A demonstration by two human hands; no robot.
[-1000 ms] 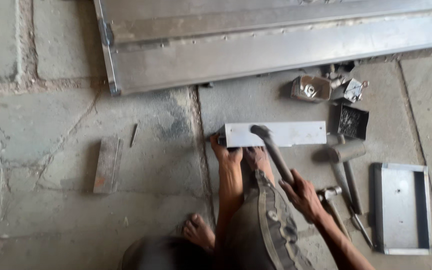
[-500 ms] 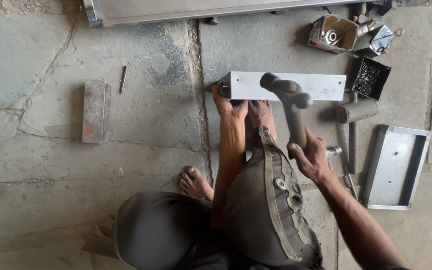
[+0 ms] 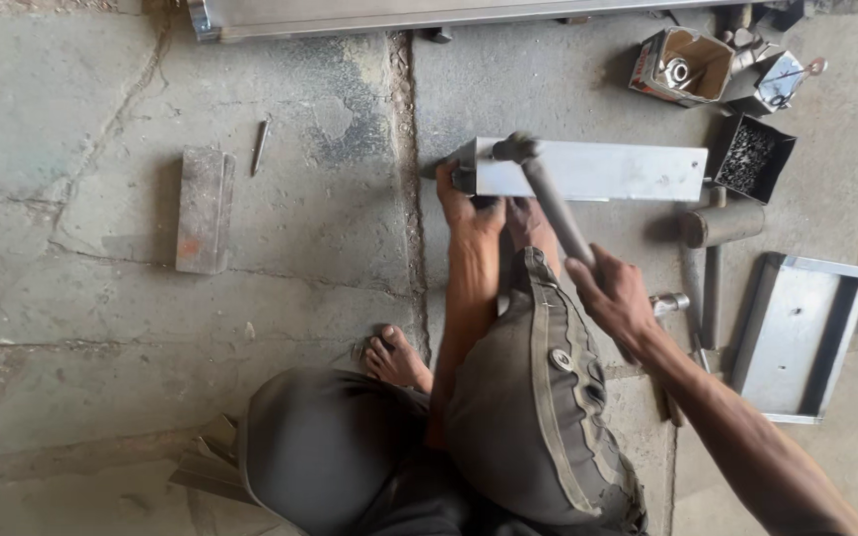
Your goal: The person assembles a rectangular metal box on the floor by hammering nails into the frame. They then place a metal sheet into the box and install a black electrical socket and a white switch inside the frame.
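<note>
Steel channel (image 3: 598, 171) pinned by left hand (image 3: 466, 203), its grip pressed on the end; right hand (image 3: 616, 296) fist-gripping raised hammer (image 3: 548, 194)

Metal channel (image 3: 598, 171) at centre, box of screws (image 3: 750, 156) at 3 o'clock, wooden block (image 3: 201, 208) at 9, tray (image 3: 798, 335) at 4
</note>
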